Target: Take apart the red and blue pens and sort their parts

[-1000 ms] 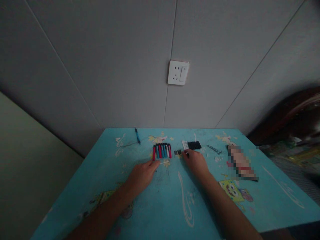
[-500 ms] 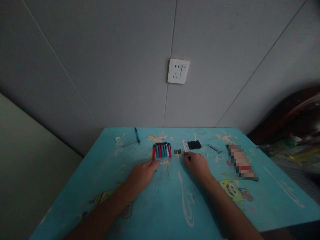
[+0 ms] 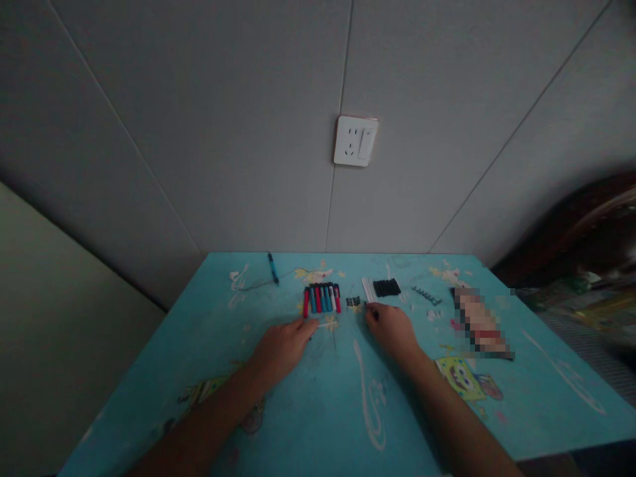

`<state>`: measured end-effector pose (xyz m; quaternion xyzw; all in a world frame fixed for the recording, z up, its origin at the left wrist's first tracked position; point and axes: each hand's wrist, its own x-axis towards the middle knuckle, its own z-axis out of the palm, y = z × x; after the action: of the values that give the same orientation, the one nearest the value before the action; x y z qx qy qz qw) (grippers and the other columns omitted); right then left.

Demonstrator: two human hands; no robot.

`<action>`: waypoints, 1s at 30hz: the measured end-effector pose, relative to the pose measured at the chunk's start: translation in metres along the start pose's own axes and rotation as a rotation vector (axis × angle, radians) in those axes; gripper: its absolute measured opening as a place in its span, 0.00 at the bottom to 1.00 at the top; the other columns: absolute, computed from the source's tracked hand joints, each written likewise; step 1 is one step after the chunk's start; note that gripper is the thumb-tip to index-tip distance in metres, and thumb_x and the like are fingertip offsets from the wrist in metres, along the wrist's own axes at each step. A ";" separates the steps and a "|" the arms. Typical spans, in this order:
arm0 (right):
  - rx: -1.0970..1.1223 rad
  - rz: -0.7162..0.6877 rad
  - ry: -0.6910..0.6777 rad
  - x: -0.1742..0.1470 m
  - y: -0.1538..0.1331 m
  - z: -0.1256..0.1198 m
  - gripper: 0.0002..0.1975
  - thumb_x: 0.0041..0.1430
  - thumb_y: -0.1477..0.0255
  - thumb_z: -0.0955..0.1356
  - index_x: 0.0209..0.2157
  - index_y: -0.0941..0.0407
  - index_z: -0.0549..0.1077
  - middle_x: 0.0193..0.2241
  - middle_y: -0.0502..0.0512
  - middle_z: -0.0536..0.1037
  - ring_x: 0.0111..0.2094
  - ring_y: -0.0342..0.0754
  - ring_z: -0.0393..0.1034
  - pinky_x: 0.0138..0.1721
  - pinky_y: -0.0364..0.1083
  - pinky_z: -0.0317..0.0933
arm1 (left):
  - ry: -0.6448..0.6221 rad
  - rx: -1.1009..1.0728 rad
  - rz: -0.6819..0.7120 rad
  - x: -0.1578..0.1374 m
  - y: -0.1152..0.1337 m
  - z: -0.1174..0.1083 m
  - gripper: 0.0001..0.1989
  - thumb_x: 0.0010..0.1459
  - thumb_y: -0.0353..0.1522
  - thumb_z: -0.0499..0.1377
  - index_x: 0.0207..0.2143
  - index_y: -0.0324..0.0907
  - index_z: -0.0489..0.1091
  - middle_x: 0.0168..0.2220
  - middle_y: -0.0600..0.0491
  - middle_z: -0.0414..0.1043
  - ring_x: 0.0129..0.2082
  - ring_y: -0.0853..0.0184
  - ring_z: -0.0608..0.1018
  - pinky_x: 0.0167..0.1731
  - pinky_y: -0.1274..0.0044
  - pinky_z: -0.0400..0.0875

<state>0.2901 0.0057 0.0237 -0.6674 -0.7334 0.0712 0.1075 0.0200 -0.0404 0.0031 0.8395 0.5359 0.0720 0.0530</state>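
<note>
My left hand point(image 3: 284, 341) is closed low over the table, with a thin white stick point(image 3: 326, 324) sticking out to the right from its fingertips. A small dark tip shows just under those fingers. My right hand point(image 3: 393, 326) is closed in a pinch around a small black piece point(image 3: 375, 315), mostly hidden by the fingers. Beyond my left hand lies a row of red, blue and white pen barrels point(image 3: 322, 299) with dark ends. Small dark pieces point(image 3: 353, 301) lie between the barrels and my right hand. Past that hand are thin white sticks point(image 3: 368, 289) and a row of black tubes point(image 3: 387, 287).
A blue-and-black pen point(image 3: 273, 268) lies at the back left of the blue table point(image 3: 318, 404). To the right are a row of small grey parts point(image 3: 426, 295), small white pieces point(image 3: 434, 315) and a pixelated flat item point(image 3: 481, 323). A wall with a socket point(image 3: 356, 141) stands behind.
My right hand has shifted very slightly to the left with the black piece. My left hand and the rows of parts look unmoved.
</note>
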 end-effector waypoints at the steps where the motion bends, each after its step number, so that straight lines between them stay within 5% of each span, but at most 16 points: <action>1: 0.004 -0.011 0.002 0.000 0.000 0.001 0.16 0.63 0.67 0.62 0.45 0.53 0.79 0.35 0.59 0.82 0.36 0.51 0.77 0.38 0.43 0.60 | -0.001 0.002 -0.002 0.000 0.000 0.000 0.13 0.67 0.31 0.48 0.49 0.48 0.68 0.39 0.51 0.75 0.35 0.63 0.79 0.35 0.75 0.70; 30: -0.017 0.020 -0.011 0.002 -0.003 0.007 0.20 0.64 0.68 0.60 0.55 0.52 0.72 0.37 0.59 0.82 0.36 0.50 0.76 0.39 0.44 0.61 | -0.041 0.028 0.015 0.000 0.002 0.000 0.14 0.66 0.30 0.48 0.50 0.49 0.68 0.39 0.52 0.75 0.34 0.63 0.78 0.34 0.75 0.69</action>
<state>0.2849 0.0080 0.0182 -0.6751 -0.7280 0.0695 0.0970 0.0219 -0.0415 0.0031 0.8455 0.5293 0.0475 0.0519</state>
